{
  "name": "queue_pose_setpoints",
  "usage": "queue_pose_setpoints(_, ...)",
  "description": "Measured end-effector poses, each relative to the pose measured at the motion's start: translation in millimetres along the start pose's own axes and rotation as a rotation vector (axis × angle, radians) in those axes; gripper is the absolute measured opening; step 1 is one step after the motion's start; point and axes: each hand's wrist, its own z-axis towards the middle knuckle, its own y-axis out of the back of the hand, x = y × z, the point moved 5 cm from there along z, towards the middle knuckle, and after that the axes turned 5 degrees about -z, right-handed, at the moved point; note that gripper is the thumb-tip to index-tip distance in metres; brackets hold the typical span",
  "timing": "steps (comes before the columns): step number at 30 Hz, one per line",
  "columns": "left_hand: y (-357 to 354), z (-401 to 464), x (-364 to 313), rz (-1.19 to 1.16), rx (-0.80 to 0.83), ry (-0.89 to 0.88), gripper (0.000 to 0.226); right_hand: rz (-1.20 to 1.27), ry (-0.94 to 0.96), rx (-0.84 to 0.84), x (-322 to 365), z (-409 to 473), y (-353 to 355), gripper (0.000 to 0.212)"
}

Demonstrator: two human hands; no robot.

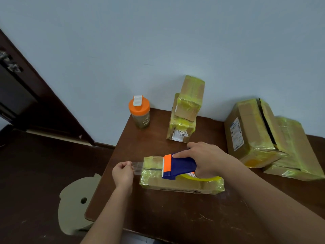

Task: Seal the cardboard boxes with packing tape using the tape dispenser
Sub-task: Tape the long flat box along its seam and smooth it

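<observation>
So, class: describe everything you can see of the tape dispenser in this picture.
The tape dispenser has a dark blue plastic body, an orange front plate and a toothed cutting edge. A yellowish tape roll sits at its rear. It lies tilted on the cardboard box, gripped by the right hand. Clear tape runs from it to the left hand, which pinches the end.

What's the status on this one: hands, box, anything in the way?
Right hand grips tape dispenser on the flat box. Left hand pinches the tape end past the box's edge. Nothing in the way.
</observation>
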Motion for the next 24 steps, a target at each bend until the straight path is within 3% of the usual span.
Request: queue_pose_setpoints(24, -8, 4, 16, -0.033, 0.022, -0.005, 0.01, 0.054, -0.076, 0.013, -2, 1, -11, 0.076)
